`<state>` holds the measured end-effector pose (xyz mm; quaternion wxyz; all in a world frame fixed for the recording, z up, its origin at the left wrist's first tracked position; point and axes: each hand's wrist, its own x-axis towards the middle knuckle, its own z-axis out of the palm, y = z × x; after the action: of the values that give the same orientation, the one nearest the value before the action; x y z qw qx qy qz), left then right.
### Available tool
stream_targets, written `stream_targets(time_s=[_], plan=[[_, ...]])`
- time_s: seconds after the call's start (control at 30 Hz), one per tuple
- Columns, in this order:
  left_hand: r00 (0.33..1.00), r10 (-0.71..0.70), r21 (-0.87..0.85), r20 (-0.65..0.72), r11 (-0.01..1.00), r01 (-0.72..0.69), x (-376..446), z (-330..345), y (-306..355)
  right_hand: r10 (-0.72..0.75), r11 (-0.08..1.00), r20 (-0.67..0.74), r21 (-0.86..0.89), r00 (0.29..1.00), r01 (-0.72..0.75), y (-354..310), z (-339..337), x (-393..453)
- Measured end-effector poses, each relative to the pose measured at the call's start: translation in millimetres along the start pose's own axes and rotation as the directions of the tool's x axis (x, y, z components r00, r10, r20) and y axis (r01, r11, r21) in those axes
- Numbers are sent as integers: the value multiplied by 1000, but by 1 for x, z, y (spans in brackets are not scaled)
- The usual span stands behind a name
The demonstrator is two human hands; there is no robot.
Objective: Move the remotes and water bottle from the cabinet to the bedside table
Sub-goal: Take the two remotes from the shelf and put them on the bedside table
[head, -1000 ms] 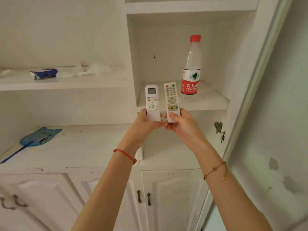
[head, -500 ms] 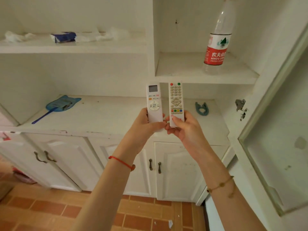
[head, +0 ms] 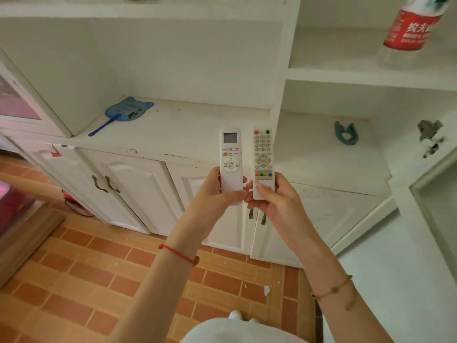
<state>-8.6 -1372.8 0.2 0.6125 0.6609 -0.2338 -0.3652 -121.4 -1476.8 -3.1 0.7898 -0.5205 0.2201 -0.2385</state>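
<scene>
My left hand [head: 217,191] grips a white remote with a small screen [head: 231,159], held upright. Beside it, my right hand [head: 274,201] holds a white remote with many coloured buttons [head: 263,157], also upright. The two remotes stand side by side in front of the white cabinet [head: 173,129], clear of its shelves. The water bottle [head: 410,30], clear with a red label, stands on the upper right shelf, its top cut off by the frame. The bedside table is not in view.
A blue fly swatter [head: 126,112] lies on the cabinet's counter at left. A teal clip [head: 346,133] lies in the lower right compartment. Closed cabinet doors with dark handles [head: 105,184] are below. Orange tiled floor [head: 86,268] spreads underneath; a wooden piece stands at far left.
Both hands have drawn the remotes down and away from the bottle's shelf. The view has tilted downward, showing the floor; the bottle now sits at the top right corner.
</scene>
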Motion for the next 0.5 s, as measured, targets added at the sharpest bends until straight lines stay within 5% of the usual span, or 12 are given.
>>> stream_targets(time_s=[0.5], plan=[[972, -76, -128, -220, 991, 48, -54, -54, -34, 162, 986, 209, -75, 964, -150, 48, 52, -4]])
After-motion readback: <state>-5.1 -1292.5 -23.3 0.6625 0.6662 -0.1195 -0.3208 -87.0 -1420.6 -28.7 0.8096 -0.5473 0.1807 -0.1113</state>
